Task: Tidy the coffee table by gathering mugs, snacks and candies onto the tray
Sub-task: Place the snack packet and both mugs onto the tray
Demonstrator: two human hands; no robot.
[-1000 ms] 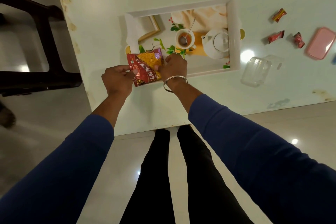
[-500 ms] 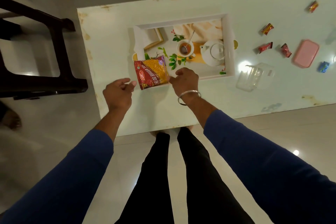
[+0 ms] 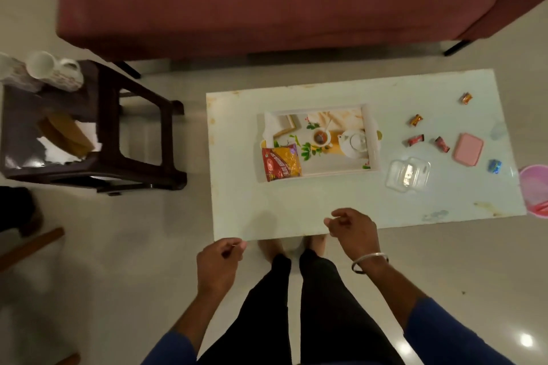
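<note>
Maroon sofa (image 3: 267,0) sat along the far side, glossy cream tile floor (image 3: 89,275) bounced ceiling lights, dark plastic stool (image 3: 124,139) off left, pale worn bench (image 3: 296,204) in the middle

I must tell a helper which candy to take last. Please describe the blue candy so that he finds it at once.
Start at the white coffee table and go to its right end, past the pink lid. The blue candy lies just right of that lid, near the table edge. It is the only blue wrapper; the others are red or orange.
</note>
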